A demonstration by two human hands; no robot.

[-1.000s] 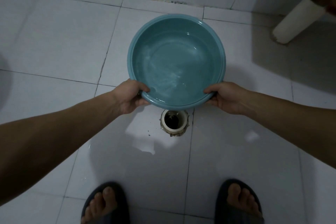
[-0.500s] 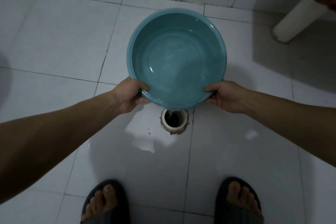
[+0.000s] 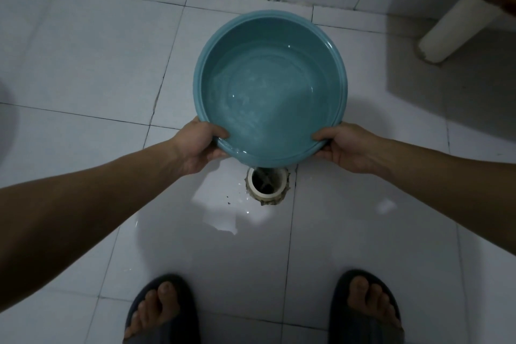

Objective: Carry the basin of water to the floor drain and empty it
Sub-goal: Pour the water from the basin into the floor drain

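Hands grasp the basin by its near rim: the left hand point(image 3: 201, 145) has its thumb hooked over the lip and fingers curled underneath, and the right hand point(image 3: 344, 148) matches it on the other side, so each grip is clenched on the rim. The basin point(image 3: 270, 86) hangs in the air just beyond the floor drain point(image 3: 267, 182), its near edge over the drain's far lip. Compared with a second ago the far side has lifted and the near edge has dipped, so the water point(image 3: 268, 117) has slid toward the near wall and a thin stream appears to be falling into the drain, though it is faint. By my judgement the pour has just begun and most of the water is left. The basin is round, smooth teal plastic with a rolled lip, glossy where wet. The drain is an open white pipe collar with a dark hole, set in rough crumbled mortar. The floor point(image 3: 83, 64) is pale glazed tile with thin dark joints, shiny with a wet patch near the drain. Two dark sandals point(image 3: 164, 307) stand at the near edge, and a white pipe point(image 3: 458, 25) leans at the far right.
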